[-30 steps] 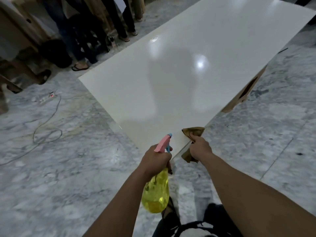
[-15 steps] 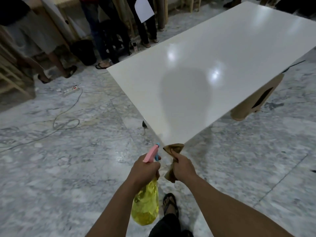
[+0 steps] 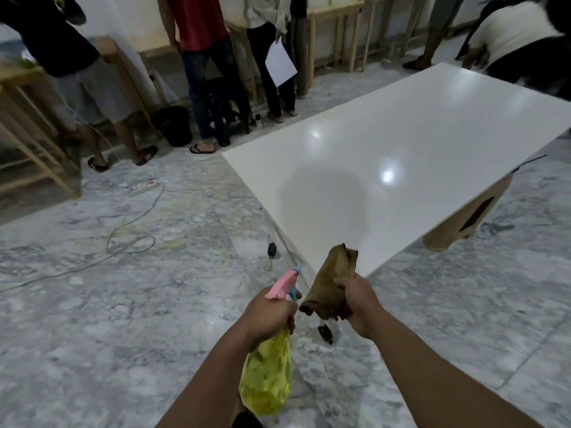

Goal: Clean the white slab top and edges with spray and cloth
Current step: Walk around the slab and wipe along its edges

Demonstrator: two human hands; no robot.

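- No words or labels can be read on the bottle [image 3: 268, 378] or anything else.
- The left hand [image 3: 269, 315] is wrapped around the yellow bottle's neck, under its pink top.
- The right hand [image 3: 360, 304] is squeezed around a brown cloth [image 3: 332, 284].
- The white slab [image 3: 401, 168] sits ahead on a tan stand [image 3: 463, 220].
- People's legs, a paper sheet [image 3: 280, 63], a black bin [image 3: 173, 125] and cords [image 3: 129, 239] are on the far side.
- A moment ago the cloth touched the slab's corner; now both hands are back from it.
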